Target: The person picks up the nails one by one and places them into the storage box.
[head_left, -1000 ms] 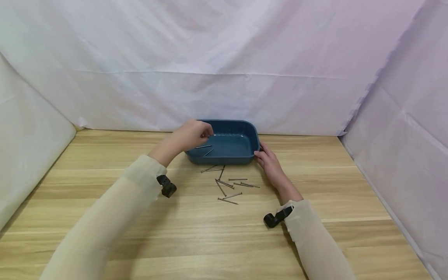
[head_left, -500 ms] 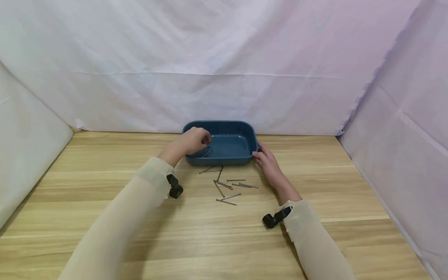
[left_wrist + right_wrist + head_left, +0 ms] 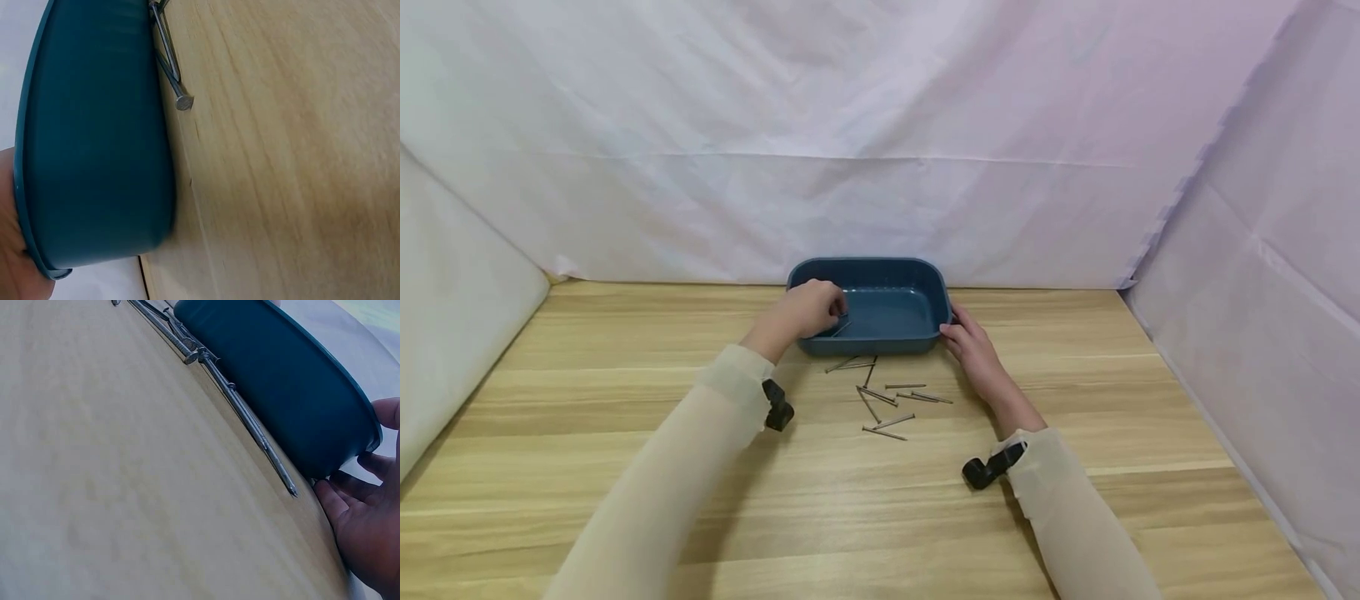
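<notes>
A blue tray [image 3: 891,307] stands at the far middle of the wooden table [image 3: 850,517]. My left hand [image 3: 808,308] lies over its front left rim with the fingers curled inside; what they hold is hidden. A nail [image 3: 842,327] lies in the tray by those fingertips. My right hand [image 3: 972,343] grips the tray's right front corner, thumb near the rim and fingers against the wall. Several loose nails [image 3: 887,398] lie on the table in front of the tray. The left wrist view shows the tray wall [image 3: 94,156] and the left hand [image 3: 12,262] at the rim. In the right wrist view the right hand [image 3: 369,531] touches the tray [image 3: 281,394].
White cloth walls [image 3: 880,167] close in the table at the back and on both sides. Two nails [image 3: 169,62] lean against the tray's front wall. Black wrist cameras [image 3: 777,406] sit on both sleeves.
My left hand has come down and back from above the tray's inside to its front left rim, covering one nail. The right hand has stayed on the corner.
</notes>
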